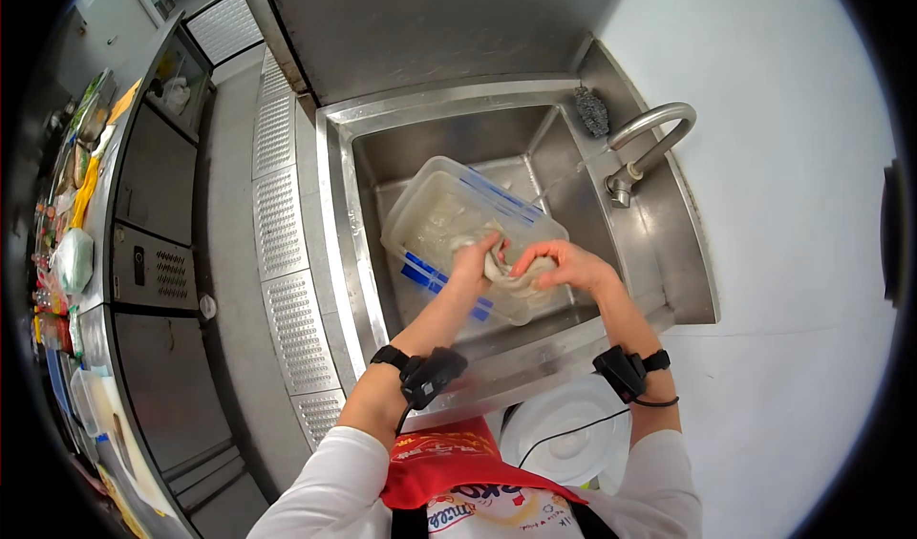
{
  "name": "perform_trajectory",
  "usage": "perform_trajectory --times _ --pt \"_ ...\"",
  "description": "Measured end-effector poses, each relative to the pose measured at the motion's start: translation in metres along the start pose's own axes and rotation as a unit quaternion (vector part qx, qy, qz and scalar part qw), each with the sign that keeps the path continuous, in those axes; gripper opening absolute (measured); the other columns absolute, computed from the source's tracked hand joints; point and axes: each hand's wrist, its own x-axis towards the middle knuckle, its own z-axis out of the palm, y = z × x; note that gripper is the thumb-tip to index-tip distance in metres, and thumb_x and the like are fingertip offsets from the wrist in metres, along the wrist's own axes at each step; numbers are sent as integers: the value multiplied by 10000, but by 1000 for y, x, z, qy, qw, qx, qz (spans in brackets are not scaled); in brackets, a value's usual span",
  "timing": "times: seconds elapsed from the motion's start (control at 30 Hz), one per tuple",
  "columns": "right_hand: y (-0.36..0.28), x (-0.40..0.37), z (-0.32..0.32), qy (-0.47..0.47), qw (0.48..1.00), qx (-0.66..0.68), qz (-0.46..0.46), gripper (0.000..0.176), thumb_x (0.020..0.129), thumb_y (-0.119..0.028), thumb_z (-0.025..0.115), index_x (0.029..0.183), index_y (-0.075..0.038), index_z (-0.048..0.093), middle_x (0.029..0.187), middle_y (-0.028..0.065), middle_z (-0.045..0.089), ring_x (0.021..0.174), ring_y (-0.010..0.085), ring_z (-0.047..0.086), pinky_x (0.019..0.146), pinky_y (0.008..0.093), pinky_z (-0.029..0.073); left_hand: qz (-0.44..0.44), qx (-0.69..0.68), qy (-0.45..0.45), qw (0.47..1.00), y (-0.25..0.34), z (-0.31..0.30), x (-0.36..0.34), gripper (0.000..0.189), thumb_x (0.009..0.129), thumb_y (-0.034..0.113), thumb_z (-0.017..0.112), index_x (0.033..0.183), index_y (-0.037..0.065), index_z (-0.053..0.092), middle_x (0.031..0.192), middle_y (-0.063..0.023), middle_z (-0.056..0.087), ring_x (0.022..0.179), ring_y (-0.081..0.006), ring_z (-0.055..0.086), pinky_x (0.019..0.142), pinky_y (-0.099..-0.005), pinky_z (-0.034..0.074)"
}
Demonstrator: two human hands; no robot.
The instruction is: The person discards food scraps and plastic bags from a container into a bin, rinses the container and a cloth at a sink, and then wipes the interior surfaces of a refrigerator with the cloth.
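Observation:
In the steel sink a clear plastic tub with blue side clips sits at a slant, with cloudy water in it. Over its near right part, both my hands hold a wet, whitish, limp thing, like a cloth. My left hand is closed round its left end, with the fingers partly hidden. My right hand curls its fingers and thumb on the right part of it. A thin stream of water falls from the faucet toward the tub.
A grey scrubber lies on the sink's back right ledge. Below the sink's front edge is a white round lid. At the left, a counter holds bags, bottles and containers. Perforated floor covers run beside the sink.

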Motion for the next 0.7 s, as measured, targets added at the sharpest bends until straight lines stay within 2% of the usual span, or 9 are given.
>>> perform_trajectory --times 0.07,0.17,0.2,0.3,0.4,0.5,0.57,0.6,0.7 --pt "17 12 -7 45 996 74 -23 312 715 -45 626 1022 -34 569 1001 50 597 955 138 536 861 270 419 -56 18 -9 998 12 11 -42 501 874 430 504 1155 16 474 1030 -132 586 942 -235 587 776 -373 493" --pt "62 42 -1 194 978 65 -39 339 762 -95 627 1088 -45 548 1047 50 575 966 122 514 843 266 421 -164 -48 -158 973 30 6 -71 454 848 349 581 1156 30 482 1043 -115 588 944 -218 589 794 -359 477" --pt "79 49 1 212 977 -24 -26 296 825 -148 590 1097 -49 527 1056 56 571 941 125 528 814 252 440 -162 -60 -205 963 28 3 -73 448 835 317 601 1168 42 479 1044 -95 592 953 -207 586 829 -360 459" --pt "105 64 27 214 958 188 -27 429 861 -337 553 1186 -62 496 1043 36 565 970 149 527 829 274 443 -125 32 -203 971 27 -3 -83 487 847 351 570 1212 52 452 1090 -112 575 967 -195 578 874 -316 454" --pt "96 57 63 268 863 427 -23 616 856 -537 454 1273 -85 421 1036 43 581 978 188 545 826 292 463 -98 -97 -174 975 35 9 -105 436 850 329 561 1180 65 456 999 -127 588 967 -255 573 843 -403 470" --pt "148 58 66 -56 697 696 -163 701 824 -639 380 1334 -157 357 1191 77 521 1078 211 503 859 352 467 -79 -219 -177 956 45 29 -124 402 866 338 530 1151 63 459 935 -121 583 929 -284 573 765 -434 497" --pt "148 70 81 59 768 624 -133 737 786 -656 426 1373 -240 267 1289 92 433 1066 243 513 818 423 491 -76 -268 -188 942 38 31 -127 391 875 348 512 1138 64 459 905 -112 577 896 -288 573 722 -426 511" --pt "82 70 102 69 794 581 -162 762 772 -660 445 1382 -253 238 1295 95 424 1050 252 524 801 436 497 -82 -286 -197 934 30 27 -124 389 878 355 505 1135 66 458 897 -108 573 880 -285 574 708 -414 515" --pt "42 74 103 179 822 522 -140 757 784 -479 579 1391 -257 184 1189 90 478 945 250 555 716 396 521 -101 -253 -193 942 19 21 -124 355 871 350 525 1095 79 482 876 -84 555 751 -201 542 559 -286 453"
